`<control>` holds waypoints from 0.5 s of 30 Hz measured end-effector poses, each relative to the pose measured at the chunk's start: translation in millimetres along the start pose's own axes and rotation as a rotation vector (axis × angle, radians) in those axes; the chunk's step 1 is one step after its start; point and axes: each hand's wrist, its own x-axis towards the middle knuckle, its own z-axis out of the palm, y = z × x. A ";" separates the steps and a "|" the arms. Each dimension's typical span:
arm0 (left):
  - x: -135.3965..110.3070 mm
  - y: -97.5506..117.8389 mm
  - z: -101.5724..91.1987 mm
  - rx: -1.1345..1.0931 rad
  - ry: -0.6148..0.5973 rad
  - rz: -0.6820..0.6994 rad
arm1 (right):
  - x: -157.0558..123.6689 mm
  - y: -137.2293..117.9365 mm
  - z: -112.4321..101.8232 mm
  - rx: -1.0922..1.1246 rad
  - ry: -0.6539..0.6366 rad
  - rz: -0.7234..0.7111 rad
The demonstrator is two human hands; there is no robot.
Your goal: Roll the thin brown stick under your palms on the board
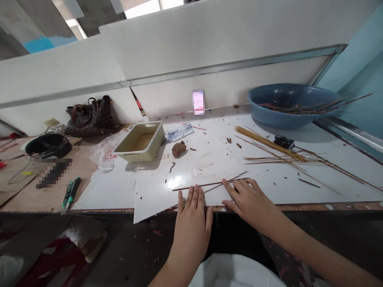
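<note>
My left hand [193, 217] lies flat on the near edge of a white board [155, 191], fingers stretched out and together. My right hand [248, 199] also lies flat beside it, fingers extended. Both sets of fingertips rest on a thin brown-coated stick [191, 186] that lies across the board; a second thin stick [236, 176] crosses it at an angle. A lump of brown paste [178, 148] sits farther back on the board.
A pile of bare bamboo sticks [278, 149] lies to the right, a blue basin [287, 104] with more sticks behind it. A cream tray [140, 141], plastic bags, a brown handbag [89, 117], green-handled tools [70, 193] and a black bowl [48, 145] stand left.
</note>
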 end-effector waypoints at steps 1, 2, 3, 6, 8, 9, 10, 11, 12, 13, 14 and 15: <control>-0.7 -0.4 0.0 -0.001 -0.004 0.001 | -1.0 -0.6 -0.3 0.004 -0.005 0.003; 0.5 -0.8 -0.4 -0.001 -0.008 -0.001 | -0.7 -0.7 -0.3 0.006 -0.007 0.014; 3.5 -1.3 -1.0 -0.001 -0.010 -0.004 | 0.8 -0.4 0.0 0.004 -0.006 0.030; 20.0 -2.8 -3.6 0.006 -0.020 -0.024 | 10.4 2.1 3.5 0.001 0.034 0.084; 29.6 -3.2 -4.2 0.008 -0.018 -0.035 | 16.1 3.8 6.6 0.008 0.067 0.108; 31.7 -3.2 -3.8 0.008 -0.011 -0.037 | 17.3 4.1 7.9 0.014 0.076 0.113; 31.5 -3.1 -2.9 0.009 0.000 -0.037 | 16.9 4.0 8.7 0.020 0.079 0.114; 29.1 -2.9 -1.5 0.008 0.013 -0.036 | 15.1 3.4 9.1 0.025 0.078 0.111; 24.8 -2.7 0.1 0.008 0.022 -0.034 | 11.8 2.5 9.2 0.031 0.075 0.104; 19.3 -2.7 1.9 0.010 0.027 -0.029 | 7.7 1.3 8.9 0.035 0.073 0.097; 13.4 -2.8 3.4 0.015 0.028 -0.021 | 3.2 0.0 8.6 0.039 0.070 0.091; 8.1 -3.0 4.6 0.020 0.025 -0.012 | -1.1 -1.3 8.2 0.041 0.067 0.089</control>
